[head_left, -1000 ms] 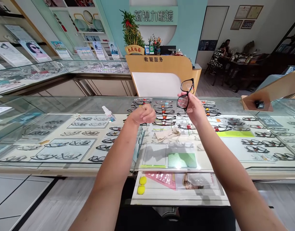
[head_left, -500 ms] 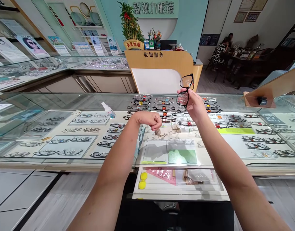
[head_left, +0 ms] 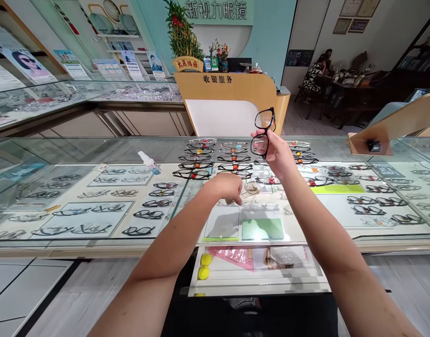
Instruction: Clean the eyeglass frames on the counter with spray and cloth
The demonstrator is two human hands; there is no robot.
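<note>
My right hand (head_left: 280, 152) holds a pair of black-framed glasses (head_left: 266, 125) upright by the bridge, above the glass counter (head_left: 158, 140). My left hand (head_left: 229, 187) is bent down over the counter's middle, its fingers closed round something beige and cloth-like, mostly hidden. Just right of it lies a beige item (head_left: 251, 188) with a chain. Rows of dark glasses (head_left: 235, 159) are set behind my hands. Nearer me, a white card (head_left: 222, 222) and a green card (head_left: 263, 229) lie side by side.
An open drawer (head_left: 257, 285) below the counter holds yellow round cases (head_left: 205, 266) and a pink packet (head_left: 236, 256). A spray bottle (head_left: 149, 162) stands at the left. A wooden stand (head_left: 372, 146) is at the right. People sit at a far table.
My left hand has moved slightly right and down toward the counter, near the beige item. The whole view has shifted a little; my right hand still holds the glasses up.
</note>
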